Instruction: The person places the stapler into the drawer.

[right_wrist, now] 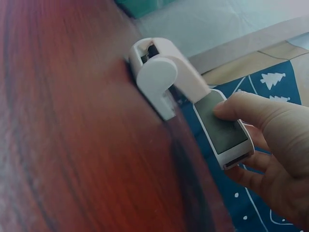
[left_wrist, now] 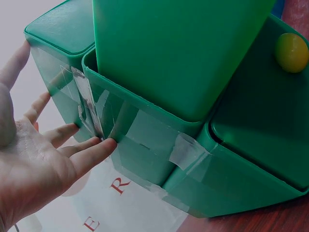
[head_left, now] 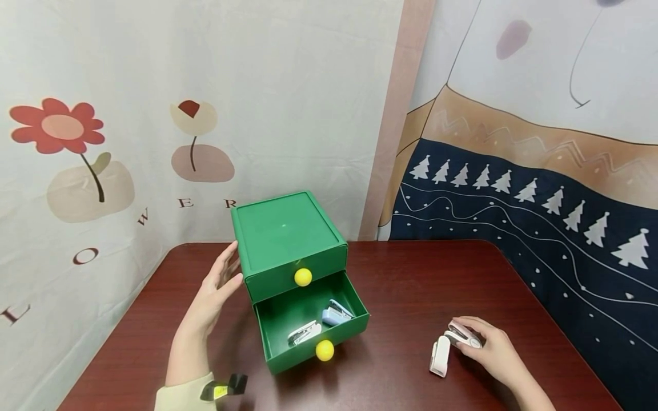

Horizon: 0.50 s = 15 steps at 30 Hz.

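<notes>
My left hand touches the left side of a green drawer box, its fingers spread and fairly straight against the taped wall in the left wrist view. The lower drawer is pulled out; inside lie a white stapler and a light blue stapler. At the right, my right hand pinches a small white stapler with a grey face, thumb on that face. Close to its end, a second white stapler rests on the table, partly spread in the right wrist view.
Yellow ball knobs stick out from the drawer fronts. The dark red wooden table carries everything. Behind it hangs a pale printed curtain, and a dark blue cloth with white trees borders the right side.
</notes>
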Motion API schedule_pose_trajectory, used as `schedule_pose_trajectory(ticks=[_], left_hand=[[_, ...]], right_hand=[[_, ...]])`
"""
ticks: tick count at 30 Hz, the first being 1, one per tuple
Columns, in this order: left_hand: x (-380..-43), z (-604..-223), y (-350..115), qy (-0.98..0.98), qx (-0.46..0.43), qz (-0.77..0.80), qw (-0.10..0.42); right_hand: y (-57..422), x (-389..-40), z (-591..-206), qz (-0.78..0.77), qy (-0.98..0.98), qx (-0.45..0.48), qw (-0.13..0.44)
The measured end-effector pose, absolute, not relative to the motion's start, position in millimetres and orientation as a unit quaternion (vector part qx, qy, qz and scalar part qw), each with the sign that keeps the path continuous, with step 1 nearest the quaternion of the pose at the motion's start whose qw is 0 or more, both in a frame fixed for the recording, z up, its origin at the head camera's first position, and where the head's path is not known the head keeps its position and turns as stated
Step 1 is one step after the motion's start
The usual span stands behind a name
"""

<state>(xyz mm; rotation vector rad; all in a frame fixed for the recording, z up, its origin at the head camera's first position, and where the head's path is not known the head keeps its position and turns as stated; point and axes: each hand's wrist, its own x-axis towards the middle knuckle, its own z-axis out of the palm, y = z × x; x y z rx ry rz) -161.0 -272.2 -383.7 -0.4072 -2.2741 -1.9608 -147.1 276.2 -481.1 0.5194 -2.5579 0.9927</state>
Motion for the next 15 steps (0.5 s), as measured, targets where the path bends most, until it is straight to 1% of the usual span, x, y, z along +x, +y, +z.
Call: schedule_pose_trajectory(ticks=[4,15], left_hand=[[-160.4,-383.5,-272.0,-0.75,-0.136,-0.645,0.057],[-160.8,-384.7,-271.8,-0.744,-0.147,-0.648,0.063]], right_hand=[[273.3,-146.8,-474.5,0.349,-0.899,0.188,0.186],[257.1,-148.3,-444.5,0.365,-0.891,0.202,0.181]])
